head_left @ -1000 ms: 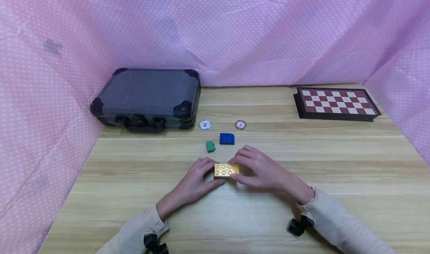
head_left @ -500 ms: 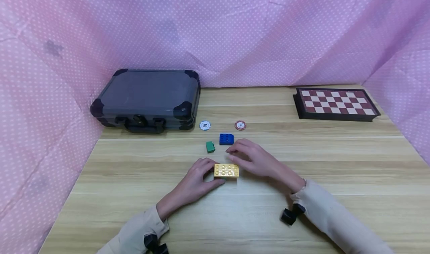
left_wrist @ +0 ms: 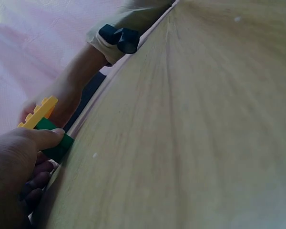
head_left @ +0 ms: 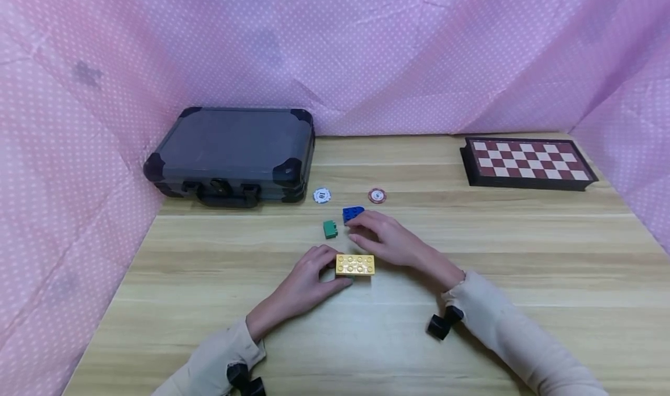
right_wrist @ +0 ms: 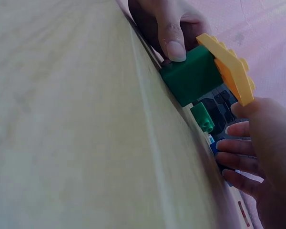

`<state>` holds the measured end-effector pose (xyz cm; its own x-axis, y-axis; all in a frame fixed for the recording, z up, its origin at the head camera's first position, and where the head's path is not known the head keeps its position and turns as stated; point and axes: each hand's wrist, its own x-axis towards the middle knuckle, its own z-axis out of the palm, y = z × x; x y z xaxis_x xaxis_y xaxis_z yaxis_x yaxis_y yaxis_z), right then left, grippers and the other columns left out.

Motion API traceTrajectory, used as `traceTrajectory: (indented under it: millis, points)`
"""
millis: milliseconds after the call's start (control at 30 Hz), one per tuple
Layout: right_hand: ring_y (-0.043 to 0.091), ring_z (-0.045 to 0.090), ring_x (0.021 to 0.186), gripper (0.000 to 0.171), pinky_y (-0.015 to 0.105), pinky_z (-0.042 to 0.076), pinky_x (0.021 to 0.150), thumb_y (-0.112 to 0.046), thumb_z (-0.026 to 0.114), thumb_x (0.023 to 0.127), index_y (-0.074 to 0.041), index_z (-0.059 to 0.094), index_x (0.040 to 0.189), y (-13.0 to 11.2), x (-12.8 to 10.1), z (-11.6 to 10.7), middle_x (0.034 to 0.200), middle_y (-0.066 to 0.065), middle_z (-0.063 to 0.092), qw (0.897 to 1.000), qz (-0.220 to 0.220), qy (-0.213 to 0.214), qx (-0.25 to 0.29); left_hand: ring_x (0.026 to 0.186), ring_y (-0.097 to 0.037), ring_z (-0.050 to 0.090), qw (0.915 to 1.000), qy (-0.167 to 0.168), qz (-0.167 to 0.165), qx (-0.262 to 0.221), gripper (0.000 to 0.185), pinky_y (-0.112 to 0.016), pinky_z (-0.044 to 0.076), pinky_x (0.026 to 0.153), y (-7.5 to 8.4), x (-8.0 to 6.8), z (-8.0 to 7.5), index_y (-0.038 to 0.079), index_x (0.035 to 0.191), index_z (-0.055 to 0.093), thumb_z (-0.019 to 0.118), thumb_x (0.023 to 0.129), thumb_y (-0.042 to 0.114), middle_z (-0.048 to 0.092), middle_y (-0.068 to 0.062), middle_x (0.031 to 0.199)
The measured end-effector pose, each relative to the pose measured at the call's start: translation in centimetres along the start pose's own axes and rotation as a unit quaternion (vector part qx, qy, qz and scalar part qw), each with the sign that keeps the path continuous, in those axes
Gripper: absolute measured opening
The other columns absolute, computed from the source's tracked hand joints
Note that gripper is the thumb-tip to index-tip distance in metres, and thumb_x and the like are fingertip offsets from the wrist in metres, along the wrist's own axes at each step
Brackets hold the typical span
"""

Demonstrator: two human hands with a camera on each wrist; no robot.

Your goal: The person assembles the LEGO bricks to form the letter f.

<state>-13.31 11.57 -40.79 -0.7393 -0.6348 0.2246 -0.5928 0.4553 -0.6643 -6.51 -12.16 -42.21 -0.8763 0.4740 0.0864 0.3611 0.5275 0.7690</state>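
Observation:
My left hand [head_left: 306, 275] holds a large green toy brick [right_wrist: 193, 76] low at the table, its thumb against the side. A yellow brick [head_left: 355, 264] with studs on top sits on that green brick and overhangs it to the right. My right hand [head_left: 389, 240] is beyond and to the right of the yellow brick, fingers reaching over a blue brick [head_left: 351, 212] and hiding part of it. Whether they touch it I cannot tell; nothing is gripped. Left of those fingertips lies a small green brick [head_left: 330, 229] on its side, studs facing right.
Behind the bricks lie a white poker chip [head_left: 321, 195] and a red poker chip [head_left: 377, 195]. A closed grey case [head_left: 235, 146] stands at the back left, a checkered board [head_left: 528, 160] at the back right. Pink dotted cloth [head_left: 366, 53] hangs behind the table.
My right hand has let go of the yellow brick and moved away from me and slightly left, over the blue brick. My left hand keeps its hold on the large green brick.

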Motion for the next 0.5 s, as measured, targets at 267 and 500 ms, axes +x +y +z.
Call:
traceTrajectory:
  millis: [267,500]
  points:
    - [0.026,0.062,0.120,0.034,0.045,0.051,0.101,-0.022,0.069,0.101,-0.005,0.067,0.130,0.09,0.29,0.22,0.128,0.012,0.066,0.999,0.011,0.001,-0.031,0.110,-0.011,0.056,1.0000,-0.002,0.000,-0.002,0.035,-0.040,0.051,0.093,0.00,-0.02,0.05,0.015,0.121,0.072,0.084,0.090,0.024,0.064,0.007,0.118]
    - [0.025,0.063,0.117,0.034,0.043,0.052,0.099,-0.022,0.072,0.099,-0.003,0.068,0.128,0.08,0.93,0.37,0.125,0.012,0.067,0.999,0.004,0.001,-0.049,0.109,-0.011,0.056,1.0000,0.001,0.004,0.004,0.035,-0.039,0.052,0.092,0.13,0.05,-0.05,0.014,0.121,0.072,0.085,0.089,0.022,0.064,0.007,0.117]
